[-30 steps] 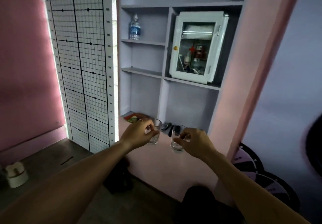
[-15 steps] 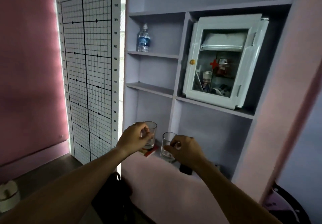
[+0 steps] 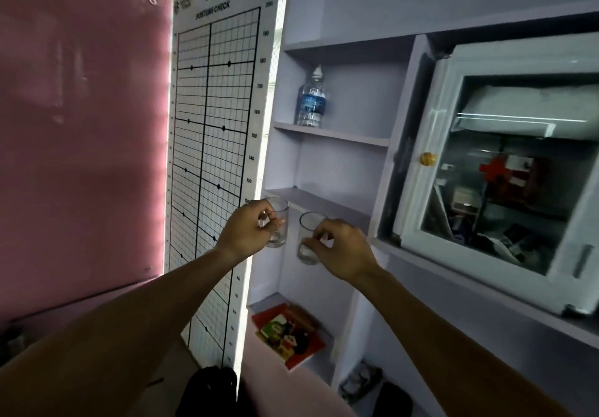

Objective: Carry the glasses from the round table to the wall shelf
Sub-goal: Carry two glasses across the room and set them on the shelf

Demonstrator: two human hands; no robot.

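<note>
My left hand grips a clear empty glass by its side. My right hand grips a second clear glass in the same way. Both glasses are upright in the air, side by side, just in front of and slightly below the front edge of a lilac wall shelf board. That board is bare. The round table is out of view.
A water bottle stands on the shelf above. A white glass-door cabinet fills the right compartment, its door ajar. A red box lies on the bottom ledge. A posture grid board stands to the left.
I have come closer to the shelf. Both hands have risen with their glasses from the bottom ledge's height to the level of the lower shelf board.
</note>
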